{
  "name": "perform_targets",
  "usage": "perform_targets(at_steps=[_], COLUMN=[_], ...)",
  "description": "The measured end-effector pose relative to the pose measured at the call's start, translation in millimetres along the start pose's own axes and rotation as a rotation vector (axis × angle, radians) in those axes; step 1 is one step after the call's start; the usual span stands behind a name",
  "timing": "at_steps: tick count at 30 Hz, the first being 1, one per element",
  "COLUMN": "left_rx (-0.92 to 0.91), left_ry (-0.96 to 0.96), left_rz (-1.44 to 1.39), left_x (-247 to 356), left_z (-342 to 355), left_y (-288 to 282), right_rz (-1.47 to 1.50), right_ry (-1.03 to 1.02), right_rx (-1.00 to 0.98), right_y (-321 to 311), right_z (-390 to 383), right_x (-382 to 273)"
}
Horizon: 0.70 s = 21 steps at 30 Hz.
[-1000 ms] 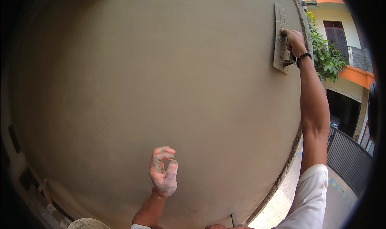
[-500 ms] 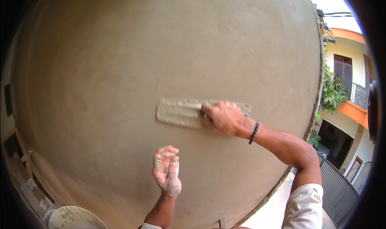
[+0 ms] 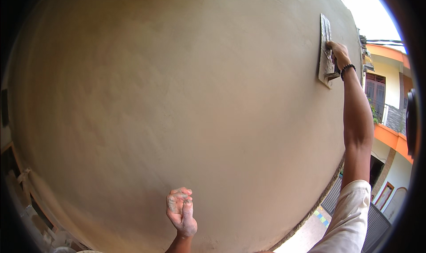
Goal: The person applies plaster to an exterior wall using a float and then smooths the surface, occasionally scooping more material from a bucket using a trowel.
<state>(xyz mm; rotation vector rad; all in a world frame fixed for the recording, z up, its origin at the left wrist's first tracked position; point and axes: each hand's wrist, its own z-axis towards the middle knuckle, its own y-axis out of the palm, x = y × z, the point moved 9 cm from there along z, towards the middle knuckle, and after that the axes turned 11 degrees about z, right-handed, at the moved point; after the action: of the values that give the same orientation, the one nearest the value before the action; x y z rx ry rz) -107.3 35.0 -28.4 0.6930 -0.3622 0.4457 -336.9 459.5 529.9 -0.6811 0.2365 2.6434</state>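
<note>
A grey, smoothly plastered wall (image 3: 213, 102) fills most of the view. My right hand (image 3: 338, 54) is shut on the handle of a flat, plaster-smeared trowel (image 3: 324, 37), held upright against the wall at the upper right; a dark bead bracelet circles that wrist and my arm is stretched up. Low in the middle, my left hand (image 3: 181, 212) is raised in front of the wall, its fingers curled toward the thumb and crusted with pale plaster, with nothing visible in it.
The wall ends at a rough edge on the right. Beyond stand an orange-trimmed building (image 3: 387, 136), overhead wires, some greenery and a dark slatted gate (image 3: 376, 228) by paving. Clutter and framed openings (image 3: 33, 204) show at the lower left rim.
The trowel went from upright at the right to lying level mid-wall, and is now upright at the upper right again. My left hand sits lower in the picture, still curled. The view has shifted.
</note>
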Motion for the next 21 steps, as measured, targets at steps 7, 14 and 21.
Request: perform_targets(at_steps=[7,14,21], left_rx=[0.096,0.081,0.002], left_ry=[0.060,0.085,0.119], left_rz=[0.048,-0.003,-0.123], left_x=[-9,-13,9], left_z=[-1,2,7], left_y=[-6,-3,6], right_rz=[-0.315,-0.464,-0.589], right_ry=[-0.613,-0.870,-0.866], right_rx=[-0.394,-0.550,-1.089], right_y=[142,190,194], right_z=[-60,-230,-410], right_x=[-178,-170,-68])
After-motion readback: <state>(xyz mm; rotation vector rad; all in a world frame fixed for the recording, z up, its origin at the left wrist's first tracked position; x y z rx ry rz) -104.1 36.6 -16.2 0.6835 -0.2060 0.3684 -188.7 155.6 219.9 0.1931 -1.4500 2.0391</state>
